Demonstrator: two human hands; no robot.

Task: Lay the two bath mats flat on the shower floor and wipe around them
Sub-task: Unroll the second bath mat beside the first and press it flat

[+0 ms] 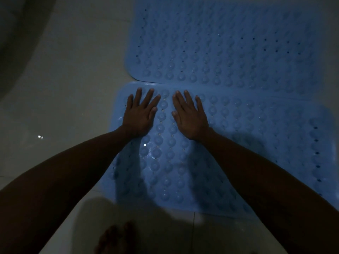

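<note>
Single head view, steeply downward, close over the floor (73, 74).

**Both palms down, arms reaching forward**

I see both bare forearms stretch forward from the lower corners of the view and draw in toward each other. My left hand (140, 114) lies flat, palm down, fingers straight and slightly spread, thumb angled inward. My right hand (189, 115) mirrors it just beside, palm down, fingers straight and fanned, thumb pointing toward the left hand. The two thumbs sit near each other but apart. A bare foot (117, 239) shows dimly at the bottom edge.
</note>
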